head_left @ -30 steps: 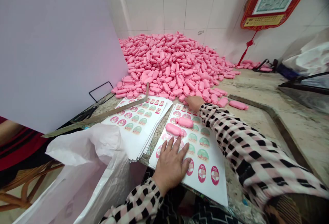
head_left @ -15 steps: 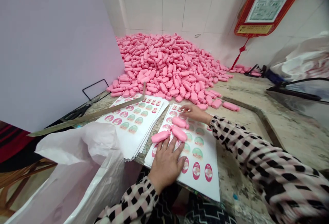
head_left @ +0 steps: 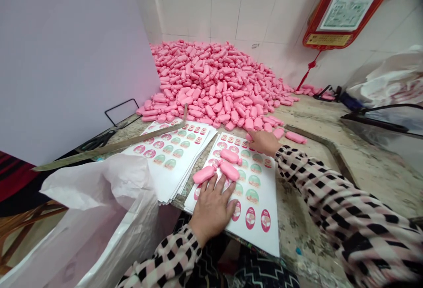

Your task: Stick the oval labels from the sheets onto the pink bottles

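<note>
My left hand (head_left: 213, 208) lies flat with fingers spread on a printed sticker sheet (head_left: 261, 239). Its fingertips touch or nearly touch the ends of small pink bottle-shaped pieces, one at the left (head_left: 204, 175) and one in the middle (head_left: 229, 170). Another pink piece (head_left: 230, 156) rests just beyond them on the sheet. My right hand (head_left: 266, 142) is at the sheet's far edge, palm down, its fingers bent round a pink bottle-shaped piece (head_left: 248, 137), most of which the hand hides.
A large heap of the pink pieces (head_left: 211, 81) stands against the tiled wall. Left of my sheet lies a stack of sticker sheets (head_left: 161, 182) under a metal strip (head_left: 115, 149). A white bag (head_left: 109, 217) stands front left; an angled metal bar (head_left: 330, 151) lies to the right.
My right hand has moved slightly right and away from me, off the sheet's top labels and onto a pink piece. My left hand and the three pieces on the sheet have stayed put.
</note>
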A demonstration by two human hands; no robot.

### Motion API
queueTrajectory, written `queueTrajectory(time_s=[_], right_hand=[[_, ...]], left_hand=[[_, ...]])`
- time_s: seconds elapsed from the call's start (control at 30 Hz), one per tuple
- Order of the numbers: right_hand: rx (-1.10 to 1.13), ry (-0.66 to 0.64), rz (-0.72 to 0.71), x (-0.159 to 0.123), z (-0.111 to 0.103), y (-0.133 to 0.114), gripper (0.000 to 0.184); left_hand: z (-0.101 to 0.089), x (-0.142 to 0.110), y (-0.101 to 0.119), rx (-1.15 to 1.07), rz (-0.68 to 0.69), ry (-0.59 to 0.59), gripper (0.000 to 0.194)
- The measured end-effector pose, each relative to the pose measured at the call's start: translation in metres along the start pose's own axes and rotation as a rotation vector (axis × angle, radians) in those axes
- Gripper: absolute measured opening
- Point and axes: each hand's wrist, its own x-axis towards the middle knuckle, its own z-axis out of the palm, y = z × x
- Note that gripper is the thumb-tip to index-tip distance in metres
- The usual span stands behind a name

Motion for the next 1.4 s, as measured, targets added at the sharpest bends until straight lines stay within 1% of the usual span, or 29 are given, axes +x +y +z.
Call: queueTrajectory(time_s=[0.1,0.13,0.17,0.2,0.27,0.33,0.37,0.4,0.47,0.53,0.6,0.7,0.83,1.03,1.27,1.4], right_hand=[[0.078,-0.097,-0.094,-0.004,-0.004,-0.009,0.037],[0.137,-0.130,-0.115,-0.003,-0.005,-0.009,0.040],[0.197,-0.130,-0.105,-0.001,-0.007,-0.008,0.043],[0.246,-0.093,-0.065,0.002,-0.008,-0.007,0.045],[0.285,0.053,0.069,0.012,-0.010,-0.002,0.047],[0.228,0.213,0.211,0.025,-0.011,0.002,0.049],[0.191,0.259,0.262,0.031,-0.010,0.003,0.052],[0.151,0.279,0.302,0.038,-0.009,0.004,0.055],[0.073,0.273,0.353,0.050,-0.005,0.004,0.059],[0.031,0.222,0.351,0.060,0.001,0.003,0.059],[0.014,0.189,0.340,0.066,0.006,0.003,0.054],[-0.006,0.187,0.333,0.071,0.012,0.004,0.048],[-0.027,0.193,0.323,0.075,0.012,0.003,0.047],[-0.048,0.167,0.265,0.069,0.005,0.000,0.043],[-0.026,0.147,0.194,0.043,0.002,-0.003,0.047],[0.036,0.141,0.115,0.020,0.000,-0.018,0.034]], left_hand=[[0.000,0.001,0.000,-0.002,0.000,-0.003,0.047],[0.000,0.001,-0.001,-0.003,0.000,-0.005,0.047],[0.001,0.001,-0.001,-0.004,-0.001,-0.006,0.047],[0.001,0.001,-0.001,-0.004,-0.001,-0.006,0.047],[0.001,0.001,-0.001,-0.004,-0.001,-0.007,0.047],[0.000,0.001,-0.001,-0.002,-0.002,-0.009,0.047],[0.000,0.001,-0.001,0.001,-0.003,-0.010,0.047],[0.000,0.001,-0.001,0.004,-0.005,-0.010,0.047],[-0.001,0.001,-0.001,0.011,-0.004,-0.005,0.048],[-0.001,0.001,0.000,0.016,0.001,-0.003,0.048],[-0.001,0.002,0.000,0.017,0.003,-0.006,0.048],[-0.001,0.002,0.000,0.018,-0.006,-0.015,0.048],[-0.002,0.001,0.001,0.016,-0.016,-0.023,0.048],[-0.003,0.001,0.000,0.011,-0.003,-0.015,0.049],[0.003,0.000,-0.001,0.020,0.013,0.019,0.049],[0.005,0.000,-0.002,0.047,0.012,0.039,0.047]])
